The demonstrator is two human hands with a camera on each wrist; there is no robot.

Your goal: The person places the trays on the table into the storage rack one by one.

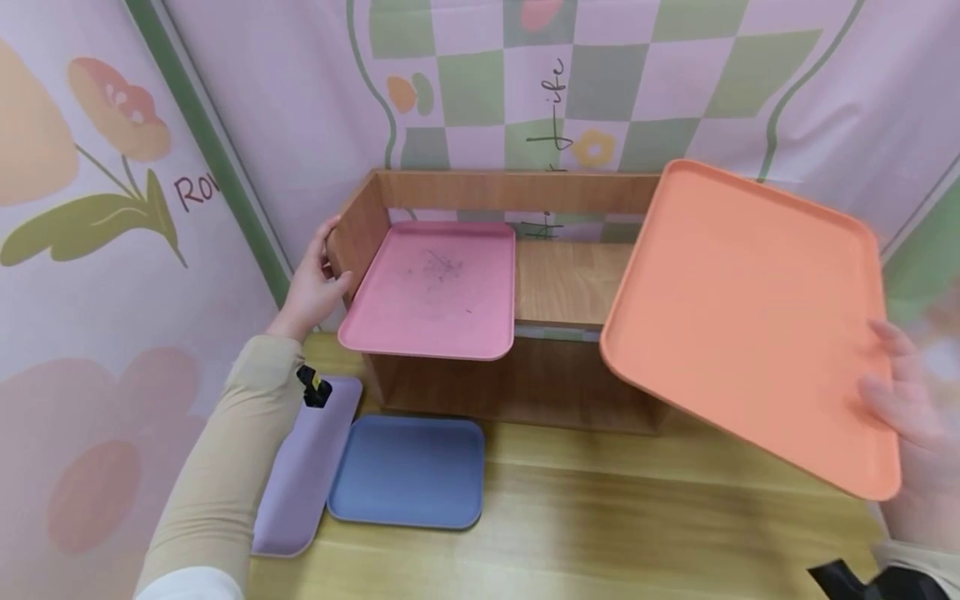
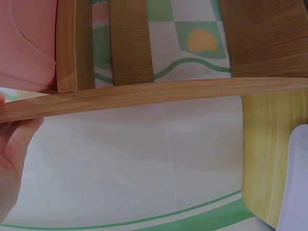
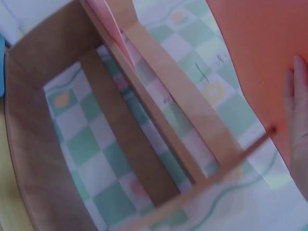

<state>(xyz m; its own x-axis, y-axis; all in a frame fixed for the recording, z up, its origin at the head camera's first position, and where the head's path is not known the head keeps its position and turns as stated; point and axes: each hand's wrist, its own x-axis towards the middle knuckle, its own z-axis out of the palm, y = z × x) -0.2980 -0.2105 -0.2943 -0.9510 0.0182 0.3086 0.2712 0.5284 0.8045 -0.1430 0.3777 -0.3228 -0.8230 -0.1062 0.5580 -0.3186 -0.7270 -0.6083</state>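
Note:
A two-level wooden shelf [image 1: 570,283] stands against the back curtain. My left hand [image 1: 313,287] grips its left side panel, with the fingers around the panel's edge, which the left wrist view shows as a long wooden strip [image 2: 144,97]. On the upper board, at the left, lies a pink tray [image 1: 442,292] with dark specks, its front edge sticking out past the board. My right hand [image 1: 907,408] holds an orange tray [image 1: 750,317] by its right edge, tilted and raised in front of the shelf's right end. The fingers beneath that tray are hidden in the head view.
A blue tray [image 1: 408,473] lies on the wooden table [image 1: 600,533] in front of the shelf. Left of it is a lilac tray [image 1: 318,458], partly covered by my left forearm. Patterned curtains [image 1: 465,92] hang close behind and at the left.

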